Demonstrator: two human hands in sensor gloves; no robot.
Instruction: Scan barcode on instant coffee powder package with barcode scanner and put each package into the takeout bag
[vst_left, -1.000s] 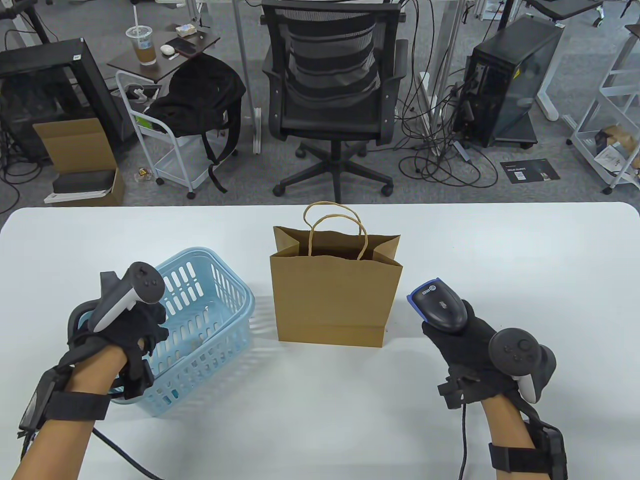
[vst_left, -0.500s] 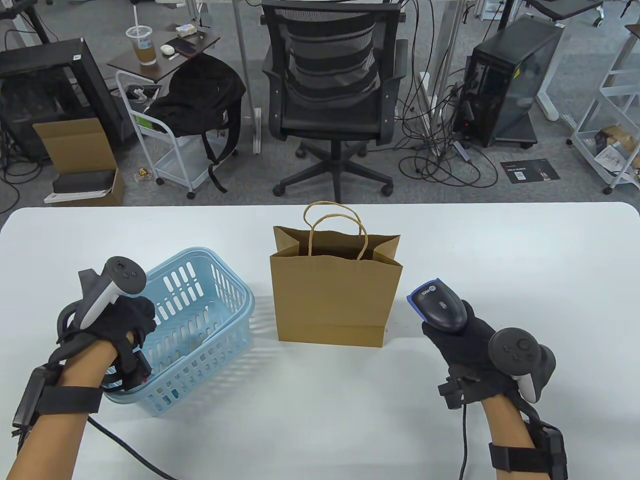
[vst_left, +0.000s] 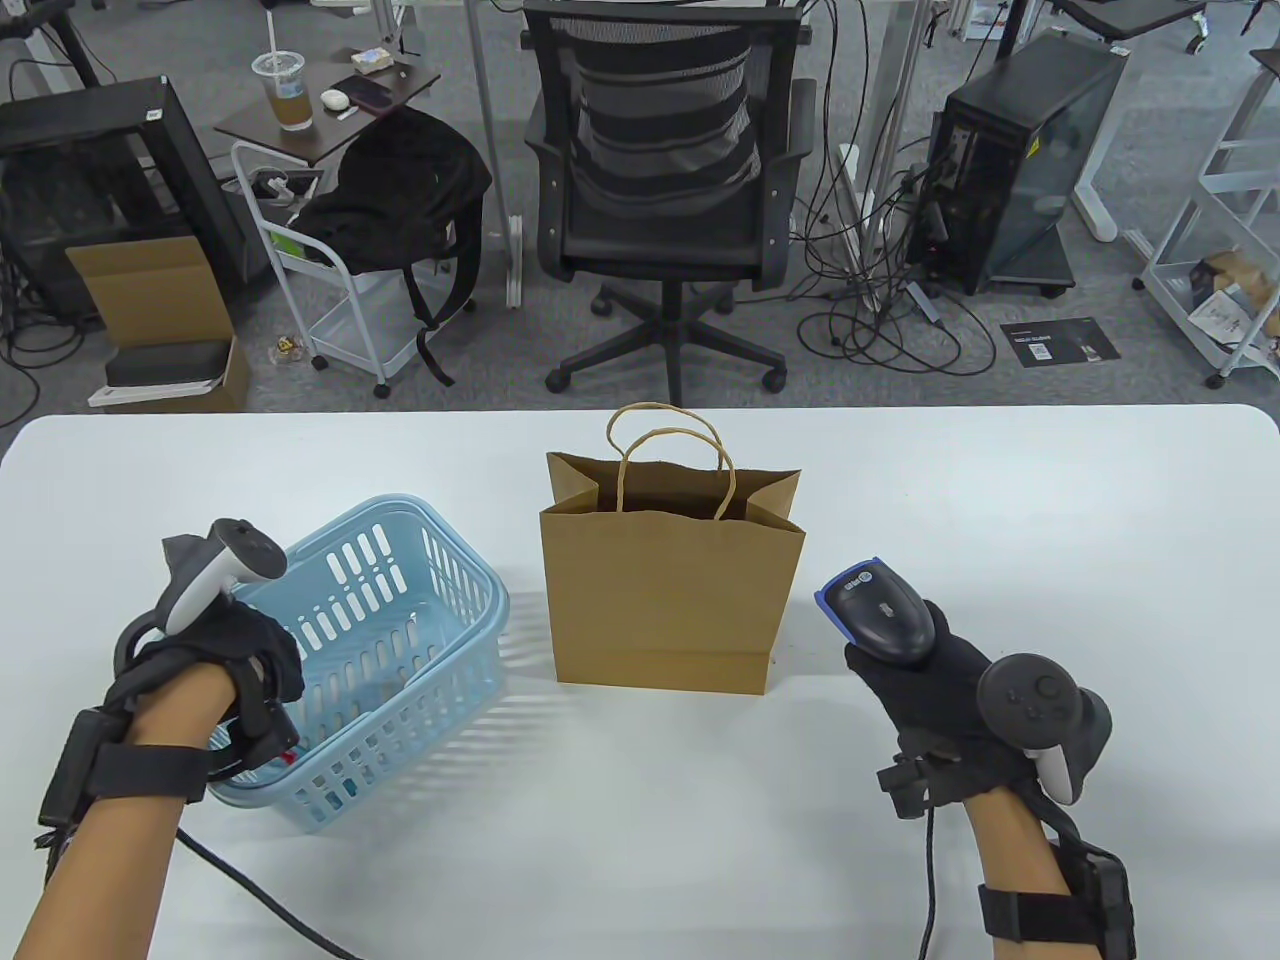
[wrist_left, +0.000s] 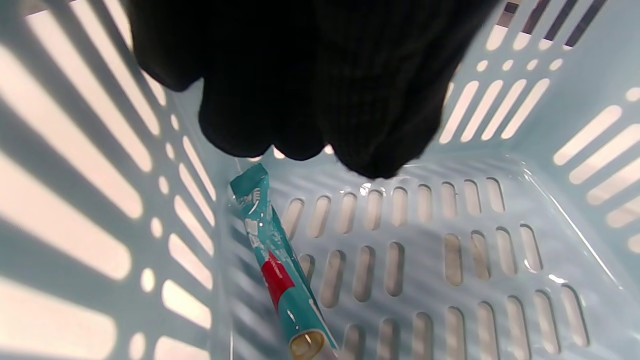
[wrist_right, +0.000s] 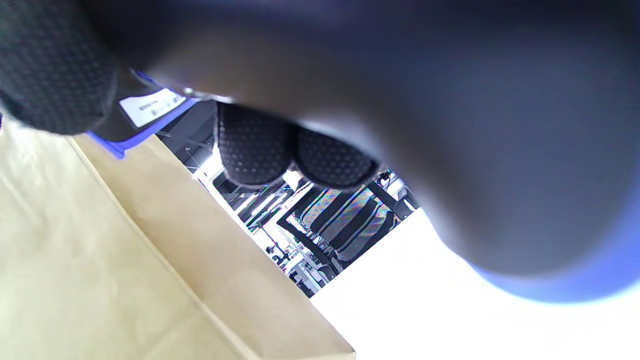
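both hands (vst_left: 255, 655) (vst_left: 935, 675) curled, gloved

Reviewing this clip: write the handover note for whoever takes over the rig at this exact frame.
Left hand: reaching down into the blue basket, fingers just above the one sachet seen on its floor; nothing held.
Right hand: grips the scanner, held up right of the bag.
Bag: upright mid-table, open; contents not visible.
Done: cannot tell how many sachets are already bagged.
Left: pick up the sachet, scan it, drop it in the bag; check the basket for more.
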